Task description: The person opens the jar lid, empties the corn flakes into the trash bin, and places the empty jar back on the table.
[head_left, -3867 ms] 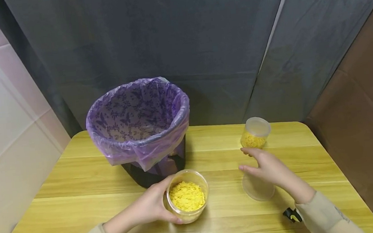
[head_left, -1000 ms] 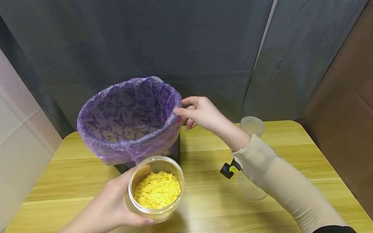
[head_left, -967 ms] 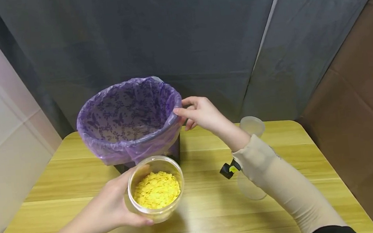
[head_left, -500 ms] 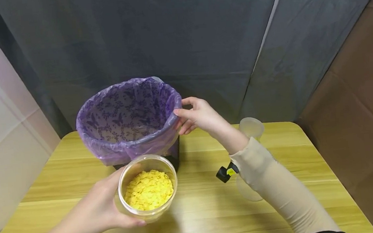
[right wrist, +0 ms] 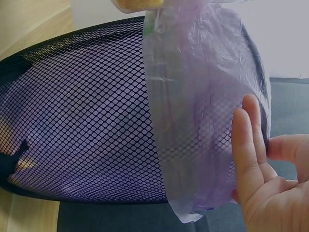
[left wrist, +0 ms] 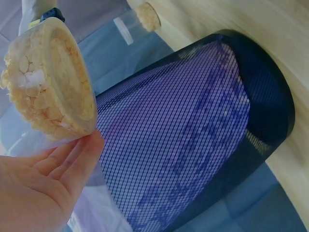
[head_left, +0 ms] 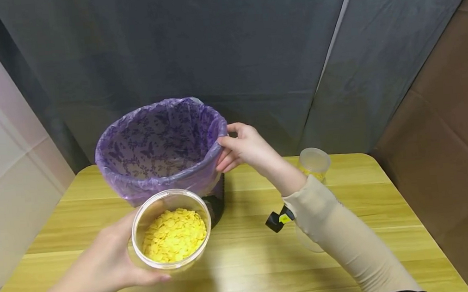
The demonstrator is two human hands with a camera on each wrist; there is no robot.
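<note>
My left hand (head_left: 106, 264) grips a clear plastic jar (head_left: 185, 263) from its left side, thumb along the front. Yellow flakes (head_left: 175, 237) fill much of the jar, which is lifted off the table and tilted, its open mouth facing up toward the head camera. Just behind it stands a black mesh wastebasket (head_left: 217, 207), lined with a purple bag (head_left: 124, 178) folded over the rim. My right hand (head_left: 251, 149) pinches the right side of that rim, thumb on top and fingers (right wrist: 246, 150) against the bag outside. Inside the bag I see only its butterfly pattern.
A smaller jar (head_left: 315, 161) with yellow contents stands at the back right, partly behind my right wrist. A clear round lid (head_left: 309, 242) lies on the wooden table (head_left: 245, 279), half hidden by my sleeve. Dark curtain (head_left: 250, 47) hangs behind.
Over the last second my left hand has moved the jar left and slightly up, closer to the camera. Earlier, my right hand was over the lid; now it is at the wastebasket rim.
</note>
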